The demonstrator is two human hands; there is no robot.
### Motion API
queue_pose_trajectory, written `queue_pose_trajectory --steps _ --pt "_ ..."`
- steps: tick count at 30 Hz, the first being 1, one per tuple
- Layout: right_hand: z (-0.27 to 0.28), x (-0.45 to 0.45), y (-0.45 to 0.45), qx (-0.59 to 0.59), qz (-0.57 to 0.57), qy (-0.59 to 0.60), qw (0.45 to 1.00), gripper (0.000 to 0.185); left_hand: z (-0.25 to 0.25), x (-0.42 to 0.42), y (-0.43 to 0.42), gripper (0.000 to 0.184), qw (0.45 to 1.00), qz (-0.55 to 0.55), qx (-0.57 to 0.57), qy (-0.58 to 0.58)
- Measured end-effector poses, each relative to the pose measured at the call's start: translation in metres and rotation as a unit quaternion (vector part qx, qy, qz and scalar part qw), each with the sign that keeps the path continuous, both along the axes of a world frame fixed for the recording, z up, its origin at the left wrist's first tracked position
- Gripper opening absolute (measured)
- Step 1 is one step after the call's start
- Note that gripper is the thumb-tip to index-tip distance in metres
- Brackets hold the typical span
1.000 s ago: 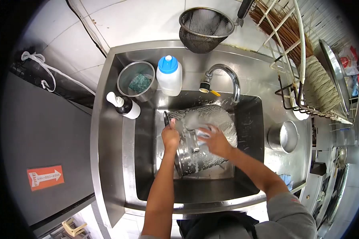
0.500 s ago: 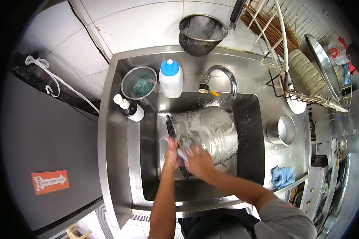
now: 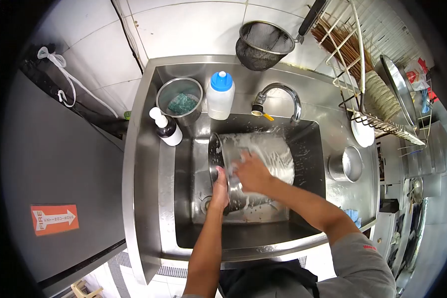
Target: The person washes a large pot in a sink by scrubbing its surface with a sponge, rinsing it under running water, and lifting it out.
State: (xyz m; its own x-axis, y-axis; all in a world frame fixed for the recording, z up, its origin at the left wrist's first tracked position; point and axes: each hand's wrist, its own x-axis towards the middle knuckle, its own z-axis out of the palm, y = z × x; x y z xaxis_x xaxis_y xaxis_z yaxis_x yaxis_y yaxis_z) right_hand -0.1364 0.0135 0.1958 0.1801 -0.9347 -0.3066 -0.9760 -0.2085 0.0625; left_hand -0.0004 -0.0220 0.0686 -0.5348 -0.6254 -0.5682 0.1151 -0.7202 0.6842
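Note:
A large metal pot (image 3: 278,156) with soapy streaks lies on its side in the sink (image 3: 253,236), its mouth turned to the left. My left hand (image 3: 220,189) grips the pot's rim at the lower left, thumb up. Over the near upper side of the pot is my right hand (image 3: 251,173), blurred by motion. Its fingers touch or nearly touch the wall close to the rim, and whatever they may hold cannot be made out. Behind the pot the curved faucet (image 3: 283,89) shows a yellow lever.
Behind the sink's left side stand a metal container (image 3: 180,102) with a green scrubber, a blue-capped bottle (image 3: 220,99) and a pump bottle (image 3: 168,130). A small pot (image 3: 346,165), a blue cloth (image 3: 352,216) and a wire rack (image 3: 382,121) are at right; a strainer (image 3: 263,47) hangs behind.
From the rim, where it was close to my left hand, my right hand has moved up over the pot's side. The pot has turned slightly, and the camera view has shifted a little.

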Motion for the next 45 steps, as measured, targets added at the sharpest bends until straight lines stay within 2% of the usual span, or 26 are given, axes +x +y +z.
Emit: queue_pose_trajectory --steps 1,4,5,8,9,10,11,12,16,17,19,21,22,24,26,27,29,30,32,33,34,35,37,38,41,45 --pt "-0.003 -0.002 -0.014 0.004 -0.024 0.015 1.000 0.024 -0.001 -0.001 -0.002 0.094 0.998 -0.020 0.001 0.066" --pt "-0.011 0.008 -0.037 0.000 -0.101 0.069 0.992 0.031 0.002 -0.007 -0.012 0.096 0.995 -0.014 -0.079 0.061" --pt "-0.009 0.013 -0.028 0.026 -0.031 0.091 0.995 0.033 0.007 -0.009 -0.007 0.095 0.996 -0.017 -0.091 -0.012" --pt "-0.016 0.012 -0.012 -0.030 0.049 0.086 0.995 0.033 -0.033 -0.012 0.013 0.054 0.960 0.039 -0.274 -0.042" --pt "-0.028 -0.005 -0.026 -0.097 0.041 0.085 0.991 0.030 -0.030 -0.011 0.021 0.054 0.960 0.040 -0.273 -0.042" --pt "-0.024 -0.018 -0.049 -0.097 0.043 0.085 0.991 0.030 -0.022 -0.010 0.028 0.045 0.937 0.034 -0.339 -0.082" --pt "-0.019 -0.028 -0.078 -0.024 -0.001 0.070 0.997 0.031 -0.014 -0.010 0.033 0.037 0.906 0.030 -0.404 -0.124" --pt "-0.019 -0.031 -0.093 0.050 -0.046 0.052 0.996 0.032 -0.010 -0.010 0.039 0.037 0.905 0.032 -0.405 -0.128" --pt "-0.034 -0.024 -0.071 0.043 -0.003 0.054 0.998 0.031 -0.007 -0.008 0.058 0.033 0.886 0.055 -0.423 -0.181" --pt "-0.051 -0.023 -0.041 -0.053 0.037 0.019 0.998 0.030 0.003 -0.007 0.060 0.033 0.895 0.040 -0.405 -0.185" --pt "-0.032 -0.019 -0.036 -0.147 0.080 -0.016 0.986 0.029 -0.005 -0.001 0.067 0.035 0.905 0.008 -0.382 -0.188" --pt "0.002 -0.026 -0.059 0.097 0.071 0.004 0.993 0.038 -0.009 0.002 0.077 0.036 0.904 0.019 -0.389 -0.179" --pt "-0.019 -0.044 -0.073 0.092 0.075 0.008 0.993 0.038 -0.005 0.002 0.078 0.037 0.902 0.029 -0.396 -0.171" --pt "-0.107 -0.082 -0.101 0.093 -0.090 -0.080 0.988 0.047 -0.009 0.009 0.091 0.037 0.913 0.008 -0.361 -0.189" --pt "-0.167 -0.107 -0.107 0.073 -0.274 -0.205 0.937 0.055 -0.011 0.025 0.103 0.038 0.912 -0.058 -0.345 -0.212" --pt "-0.178 -0.116 -0.100 0.063 -0.280 -0.280 0.916 0.060 -0.008 0.032 0.102 0.043 0.922 -0.109 -0.309 -0.208" --pt "-0.157 -0.113 -0.088 0.108 -0.250 -0.340 0.900 0.063 -0.005 0.037 0.098 0.056 0.920 -0.197 -0.255 -0.221" --pt "-0.191 -0.123 -0.076 0.010 -0.208 -0.342 0.917 0.055 -0.007 0.033 0.089 0.064 0.912 -0.236 -0.239 -0.236" --pt "-0.157 -0.109 -0.070 0.054 -0.167 -0.361 0.916 0.050 -0.006 0.007 0.071 0.056 0.908 -0.120 -0.321 -0.240" --pt "-0.128 -0.092 -0.064 0.057 -0.162 -0.339 0.925 0.051 0.029 0.001 0.052 0.052 0.907 -0.146 -0.261 -0.297" --pt "-0.154 -0.107 -0.055 0.036 -0.104 -0.369 0.923 0.047 -0.028 -0.029 0.050 0.051 0.897 -0.116 -0.300 -0.304" --pt "-0.122 -0.093 -0.048 0.083 -0.099 -0.441 0.888 0.043 -0.008 -0.024 0.039 0.048 0.897 -0.077 -0.333 -0.282" --pt "-0.135 -0.100 -0.027 0.026 -0.055 -0.466 0.883 0.036 -0.049 -0.045 0.031 0.043 0.862 -0.098 -0.389 -0.311" --pt "-0.161 -0.117 -0.023 0.039 -0.040 -0.473 0.879 0.036 -0.041 -0.041 0.030 0.040 0.888 -0.040 -0.354 -0.291" --pt "-0.205 -0.155 -0.037 -0.014 0.004 -0.487 0.874 0.042 -0.009 -0.033 0.026 0.038 0.885 -0.034 -0.372 -0.277" --pt "-0.145 -0.148 -0.011 -0.131 0.069 -0.322 0.935 0.057 0.039 0.000 0.028 0.038 0.875 -0.078 -0.399 -0.261"
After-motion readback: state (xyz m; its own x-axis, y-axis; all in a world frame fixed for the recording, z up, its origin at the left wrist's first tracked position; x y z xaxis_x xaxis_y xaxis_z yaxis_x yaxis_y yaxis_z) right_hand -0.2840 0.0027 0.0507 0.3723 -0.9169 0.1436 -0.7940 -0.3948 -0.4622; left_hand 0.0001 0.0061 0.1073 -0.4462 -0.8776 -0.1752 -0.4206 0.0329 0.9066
